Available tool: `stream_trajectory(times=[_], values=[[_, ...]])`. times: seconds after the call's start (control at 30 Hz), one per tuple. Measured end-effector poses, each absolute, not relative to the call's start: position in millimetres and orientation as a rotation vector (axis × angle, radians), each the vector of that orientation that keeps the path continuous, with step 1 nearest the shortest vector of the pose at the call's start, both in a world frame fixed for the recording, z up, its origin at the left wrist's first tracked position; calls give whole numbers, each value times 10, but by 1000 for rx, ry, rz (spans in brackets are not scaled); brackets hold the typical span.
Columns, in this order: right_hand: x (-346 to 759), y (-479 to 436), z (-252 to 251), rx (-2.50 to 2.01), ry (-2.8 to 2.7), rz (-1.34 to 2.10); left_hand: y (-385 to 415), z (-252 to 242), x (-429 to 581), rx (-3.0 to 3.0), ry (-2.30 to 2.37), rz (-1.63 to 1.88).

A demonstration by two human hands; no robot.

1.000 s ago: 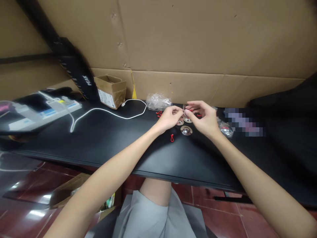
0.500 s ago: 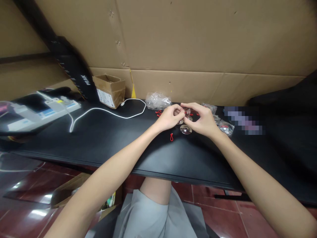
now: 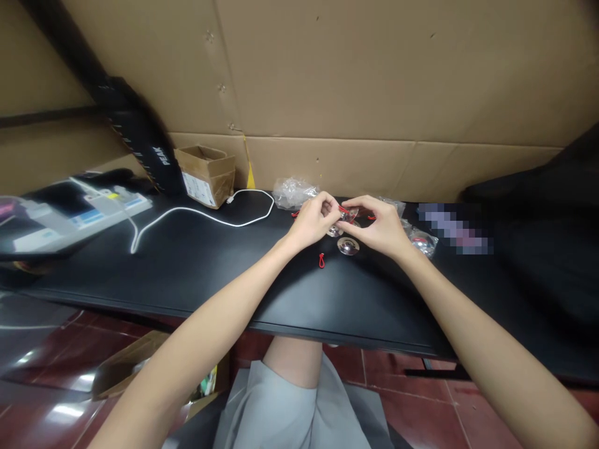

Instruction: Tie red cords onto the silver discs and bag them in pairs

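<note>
I am watching both hands meeting just above the centre of the frame, over the far part of the black table. The left hand and right hand are pinching a small metal disc between them, fingertips pressing together on it from either side. A red cord is showing at the disc, but the knuckles are covering most of it, so I cannot tell whether the tips are gripping metal or cord. Just below, a second disc is lying on the table, with a loose red loop to its lower left. A third disc is peeking out under the left hand, mostly hidden. At right, a bagged disc is sitting beside a blurred-out patch. A clear plastic bag is lying just left of the hands.
</note>
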State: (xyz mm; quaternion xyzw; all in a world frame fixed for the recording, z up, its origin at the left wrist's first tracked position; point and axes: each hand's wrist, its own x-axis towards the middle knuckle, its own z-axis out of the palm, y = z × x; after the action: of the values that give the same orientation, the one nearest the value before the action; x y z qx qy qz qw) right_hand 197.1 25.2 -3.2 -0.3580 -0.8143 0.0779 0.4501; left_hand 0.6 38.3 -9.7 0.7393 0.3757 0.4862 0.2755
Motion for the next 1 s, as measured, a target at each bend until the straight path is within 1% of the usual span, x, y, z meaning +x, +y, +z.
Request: stream_trajectory(times=[0.17, 0.3, 0.43, 0.67, 0.77, 0.9, 0.93, 1.0], values=[[2013, 243, -9, -879, -2065, 240, 355, -63, -26, 2165, 952, 1322], [2016, 268, -26, -864, -2030, 194, 314, -60, -23, 2302, 917, 1265], [2025, 304, -41, -829, -2026, 171, 275, -54, -9, 2314, 891, 1225], [2256, 399, 12, -1017, -2057, 115, 382, -135, -56, 2332, 1003, 1243], [2424, 411, 54, -1174, -2084, 260, 421, -199, -79, 2374, 1060, 1170], [2612, 409, 127, -1320, -2288, 704, 416, -244, -72, 2449, 1115, 1089], [2633, 388, 163, -1337, -2331, 732, 411, -248, -66, 2462, 1123, 1077], [2618, 264, 267, -1328, -2339, 656, 405, -249, -51, 2483, 1129, 1068]])
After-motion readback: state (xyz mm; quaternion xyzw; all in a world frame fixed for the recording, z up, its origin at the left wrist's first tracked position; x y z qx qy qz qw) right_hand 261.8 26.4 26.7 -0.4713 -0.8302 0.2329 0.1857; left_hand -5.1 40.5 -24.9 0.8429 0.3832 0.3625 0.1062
